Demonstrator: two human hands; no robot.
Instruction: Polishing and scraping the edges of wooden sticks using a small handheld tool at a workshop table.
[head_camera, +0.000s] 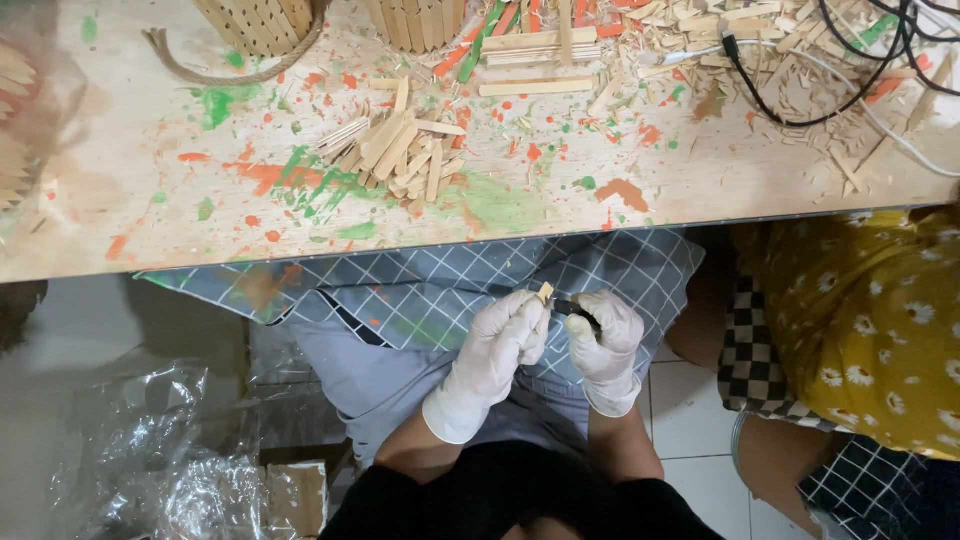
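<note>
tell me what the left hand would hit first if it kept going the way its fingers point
The left hand points up-right at the small wooden piece it pinches; beyond that, probably the checked apron and table edge, though depth is unclear.

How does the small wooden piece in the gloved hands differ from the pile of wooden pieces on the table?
The small wooden piece is single, held between the left hand and right hand below the table edge. The pile of wooden pieces holds many, lying loose and untouched on the paint-spattered top. Both are pale bare wood.
</note>
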